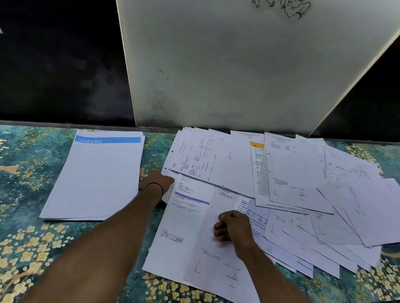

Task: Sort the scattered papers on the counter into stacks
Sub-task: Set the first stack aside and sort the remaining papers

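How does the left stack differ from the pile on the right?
The stack is squared, edges aligned; the pile is fanned at many angles. The stack's top sheet is nearly blank but for a blue band; the pile's sheets show text, tables and signatures. The pile spreads far wider than the stack. Both lie flat on the counter.
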